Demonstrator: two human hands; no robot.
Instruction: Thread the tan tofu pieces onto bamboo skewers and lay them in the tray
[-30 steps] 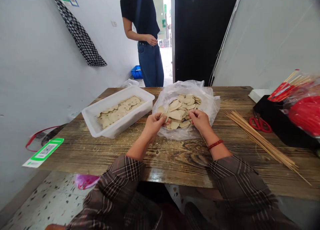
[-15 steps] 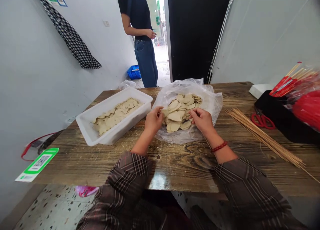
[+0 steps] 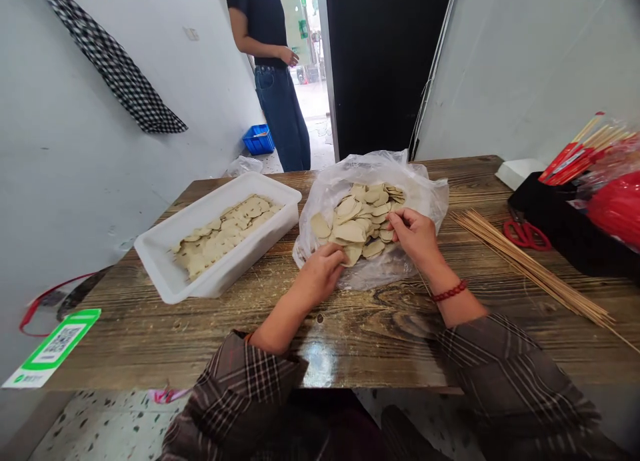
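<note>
In the head view, a clear plastic bag lies spread on the wooden table, with a heap of thin, flat beige slices on it. My left hand is at the near left edge of the heap, its fingers closed on one beige slice. At the heap's right side, my right hand is pinched; what it holds, if anything, is too small to make out. To the left stands a white plastic tray, with similar slices lying in overlapping rows inside.
Right of the bag lies a bundle of thin wooden skewers. Beyond it are red-handled scissors and a black box with red-wrapped sticks. A QR-code card lies at the left edge. A person stands beyond the table.
My left hand has moved down and right, from the heap's left side to its near edge. A slice now lies at the heap's left. My right hand has shifted slightly right.
</note>
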